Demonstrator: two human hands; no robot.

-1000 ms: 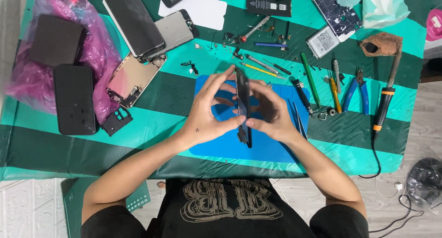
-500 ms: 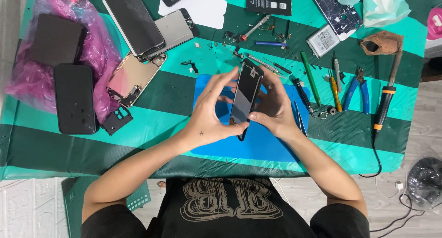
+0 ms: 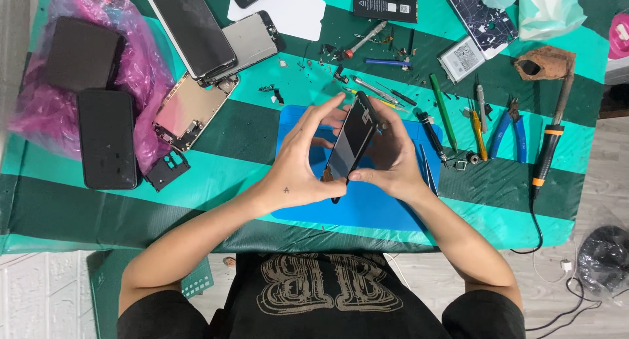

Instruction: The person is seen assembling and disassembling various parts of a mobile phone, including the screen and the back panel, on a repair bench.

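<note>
**Phone screen held on edge over the blue mat**

While both hands meet above the blue mat, a dark phone screen panel sits pinched between them, lifted clear of the counter. Its long axis runs from near-left to far-right, the upper end tipped away toward the scattered tools and the lower end close to the person's chest. The panel is turned partly on edge, glossy face toward the left. The left hand curls around the left side, fingers stretched up along the far end, thumb pressed at the near end. The right hand cups the right side, thumb meeting the near corner. Both forearms angle inward from the counter's near edge. Tweezers lie just right of the right hand; a soldering iron rests well to the right.
</note>
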